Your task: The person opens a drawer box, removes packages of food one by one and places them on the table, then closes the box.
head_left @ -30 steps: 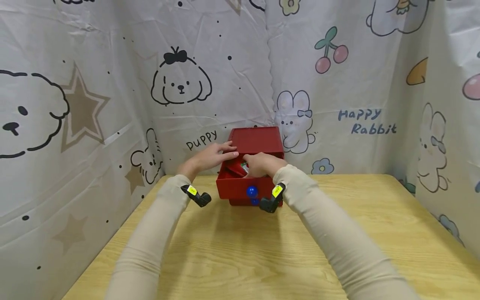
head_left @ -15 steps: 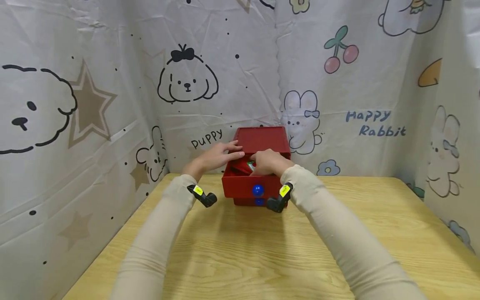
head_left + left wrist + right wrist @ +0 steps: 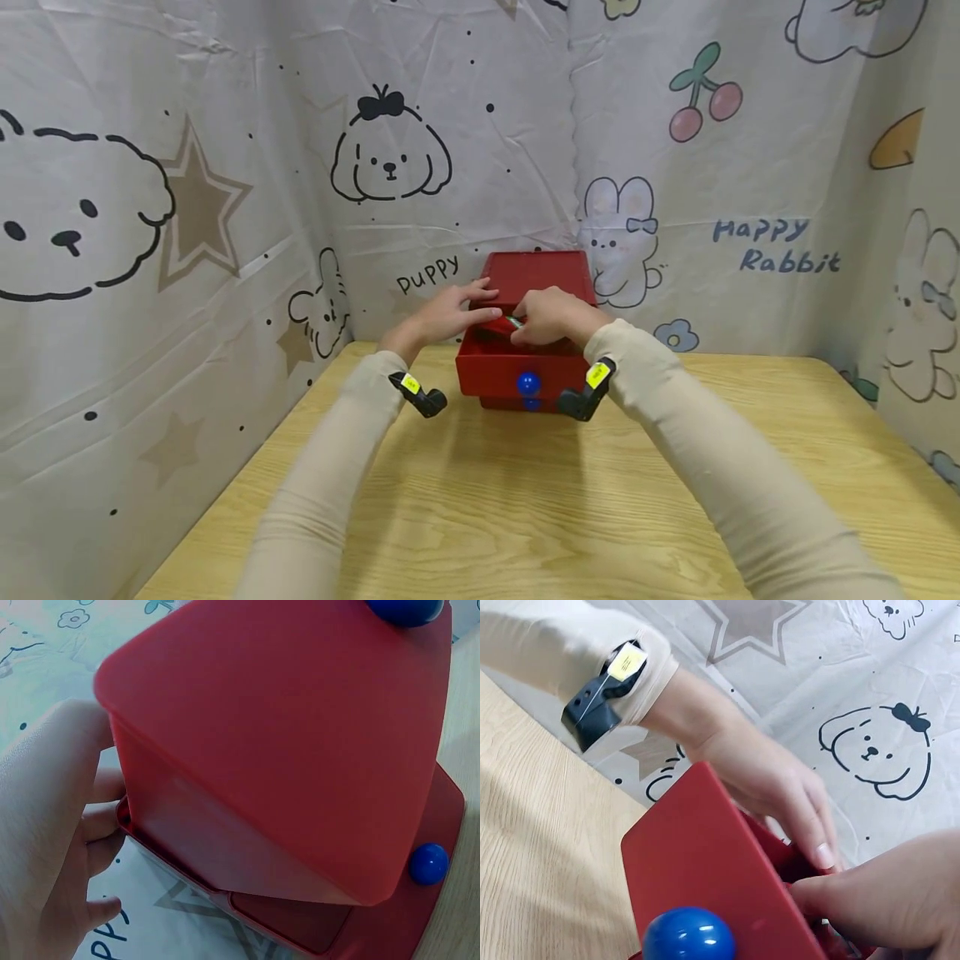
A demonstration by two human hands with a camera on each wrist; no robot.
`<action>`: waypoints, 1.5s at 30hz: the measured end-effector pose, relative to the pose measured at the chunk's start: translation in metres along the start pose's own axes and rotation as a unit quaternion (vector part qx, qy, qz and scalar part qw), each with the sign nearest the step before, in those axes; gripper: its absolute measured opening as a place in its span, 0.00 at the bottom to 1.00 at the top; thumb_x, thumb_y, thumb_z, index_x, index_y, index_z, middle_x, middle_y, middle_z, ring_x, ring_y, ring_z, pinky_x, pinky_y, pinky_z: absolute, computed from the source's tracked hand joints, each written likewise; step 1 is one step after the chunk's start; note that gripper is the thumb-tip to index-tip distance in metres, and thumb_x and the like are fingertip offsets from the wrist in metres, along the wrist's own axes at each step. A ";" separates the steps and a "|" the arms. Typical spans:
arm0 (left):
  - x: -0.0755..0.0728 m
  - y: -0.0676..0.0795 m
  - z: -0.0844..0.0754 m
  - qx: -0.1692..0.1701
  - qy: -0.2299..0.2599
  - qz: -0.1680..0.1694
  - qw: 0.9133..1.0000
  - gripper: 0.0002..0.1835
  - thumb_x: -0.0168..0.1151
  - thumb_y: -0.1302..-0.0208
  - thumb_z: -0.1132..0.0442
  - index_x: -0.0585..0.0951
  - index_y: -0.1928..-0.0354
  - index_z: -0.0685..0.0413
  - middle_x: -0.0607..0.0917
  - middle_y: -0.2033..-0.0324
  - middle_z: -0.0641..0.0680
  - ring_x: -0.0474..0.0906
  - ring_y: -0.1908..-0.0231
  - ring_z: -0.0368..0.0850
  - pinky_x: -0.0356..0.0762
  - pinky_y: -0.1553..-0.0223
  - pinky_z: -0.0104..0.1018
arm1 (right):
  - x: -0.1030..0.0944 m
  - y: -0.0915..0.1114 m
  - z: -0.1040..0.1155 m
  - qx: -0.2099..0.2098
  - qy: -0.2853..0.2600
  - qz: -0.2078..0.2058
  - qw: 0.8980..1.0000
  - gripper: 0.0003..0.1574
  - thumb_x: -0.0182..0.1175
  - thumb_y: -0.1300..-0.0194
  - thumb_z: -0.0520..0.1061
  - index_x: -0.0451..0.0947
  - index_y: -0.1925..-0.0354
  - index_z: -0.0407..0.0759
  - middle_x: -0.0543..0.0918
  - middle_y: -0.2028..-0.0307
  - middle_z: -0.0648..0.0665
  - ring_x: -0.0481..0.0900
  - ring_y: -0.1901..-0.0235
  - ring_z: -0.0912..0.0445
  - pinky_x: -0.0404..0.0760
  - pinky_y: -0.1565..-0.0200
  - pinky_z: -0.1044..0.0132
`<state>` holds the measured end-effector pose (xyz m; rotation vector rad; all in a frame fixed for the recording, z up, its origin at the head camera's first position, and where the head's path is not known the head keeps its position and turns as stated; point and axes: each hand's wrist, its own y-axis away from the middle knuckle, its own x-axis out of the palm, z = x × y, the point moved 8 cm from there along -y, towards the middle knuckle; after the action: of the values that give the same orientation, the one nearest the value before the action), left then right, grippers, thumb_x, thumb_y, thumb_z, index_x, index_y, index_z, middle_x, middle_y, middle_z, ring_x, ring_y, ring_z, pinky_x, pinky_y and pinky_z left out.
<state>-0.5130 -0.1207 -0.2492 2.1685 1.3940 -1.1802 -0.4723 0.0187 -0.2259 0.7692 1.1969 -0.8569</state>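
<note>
A small red cabinet point(image 3: 536, 277) with blue knobs stands at the back of the table, its upper drawer point(image 3: 486, 375) pulled out. My right hand point(image 3: 553, 317) reaches into that drawer. Thumb and forefinger pinch a red packet point(image 3: 514, 322) with a green and white mark, mostly hidden by the hand and drawer. My left hand point(image 3: 448, 317) rests against the cabinet's upper left edge, fingers extended. In the left wrist view, the left fingers touch the cabinet's side behind the drawer. The right wrist view shows the right thumb point(image 3: 832, 896) down inside the drawer.
The lower drawer, with its own blue knob point(image 3: 429, 864), is pushed in beneath the upper one. A wooden table point(image 3: 465, 500) carries the cabinet. Printed cloth point(image 3: 405, 225) hangs close behind and along both sides.
The head view has swung slightly left, shifting everything rightward in it. My right hand has risen a little with the packet; my left hand stays at the cabinet's edge.
</note>
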 end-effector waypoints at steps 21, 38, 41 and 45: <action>-0.001 0.000 0.001 -0.002 -0.009 -0.006 1.000 0.36 0.54 0.26 0.37 0.72 0.25 0.51 0.58 0.21 0.48 0.48 0.21 0.51 0.52 0.26 0.59 | -0.022 0.021 0.015 -0.042 0.015 0.013 0.999 0.28 0.65 0.32 0.52 0.84 0.38 0.45 0.85 0.42 0.43 0.80 0.45 0.47 0.79 0.44 0.51; 0.000 0.001 0.002 0.001 0.007 -0.006 1.000 0.36 0.50 0.25 0.36 0.75 0.27 0.52 0.59 0.21 0.50 0.47 0.21 0.52 0.50 0.26 0.60 | -0.041 0.046 0.011 -0.034 -0.046 0.051 0.997 0.28 0.67 0.39 0.49 0.86 0.40 0.49 0.85 0.50 0.46 0.79 0.57 0.51 0.80 0.59 0.61; -0.001 0.001 0.001 0.009 0.010 -0.006 1.000 0.36 0.50 0.24 0.37 0.74 0.27 0.54 0.59 0.21 0.52 0.46 0.21 0.51 0.48 0.26 0.60 | -0.046 0.054 0.006 -0.033 -0.102 0.078 0.991 0.29 0.67 0.40 0.46 0.86 0.39 0.49 0.86 0.54 0.46 0.80 0.56 0.50 0.81 0.59 0.61; -0.001 0.001 0.000 0.016 0.011 -0.005 1.000 0.35 0.50 0.23 0.39 0.74 0.27 0.55 0.58 0.20 0.53 0.46 0.21 0.51 0.47 0.25 0.60 | -0.058 0.064 -0.004 -0.031 -0.132 0.090 0.987 0.30 0.66 0.39 0.46 0.85 0.37 0.50 0.86 0.51 0.46 0.77 0.50 0.48 0.81 0.55 0.58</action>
<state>-0.5123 -0.1222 -0.2482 2.2039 1.4062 -1.1945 -0.4259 0.0613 -0.1665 0.6771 0.9010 -0.7426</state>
